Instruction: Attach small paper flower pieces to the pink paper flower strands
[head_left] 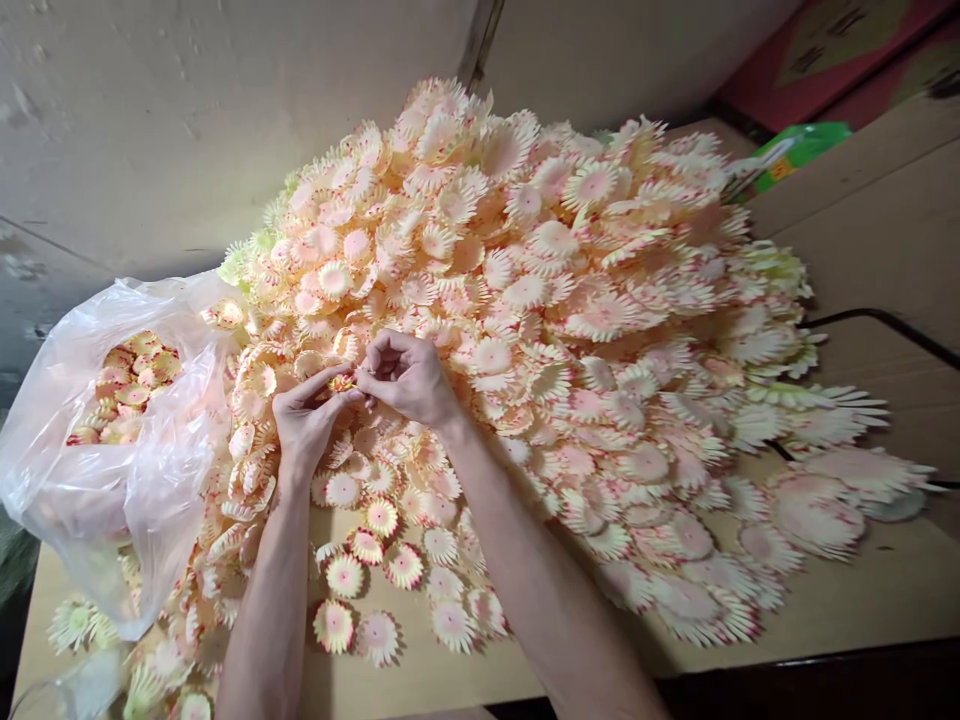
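Between my two hands is a small yellow and red artificial flower piece [342, 383], partly covered by the fingers. My left hand [311, 405] pinches it between thumb and fingers. From the other side my right hand [405, 378] closes thumb and index finger at its edge; what exactly sits in that pinch is too small to make out. Around and behind both hands rises a big heap of pale pink and cream petal discs [540, 250] with fringed edges. Below the hands, several smaller flower discs [382, 517] with red-tipped edges lie on the table.
A translucent plastic bag [169, 480] at the left holds small red-edged flower pieces [139, 375]. The wooden table [855, 600] meets a wall [187, 120] behind. Cardboard [862, 230], a green packet [802, 155] and a black cable [885, 318] are at the right.
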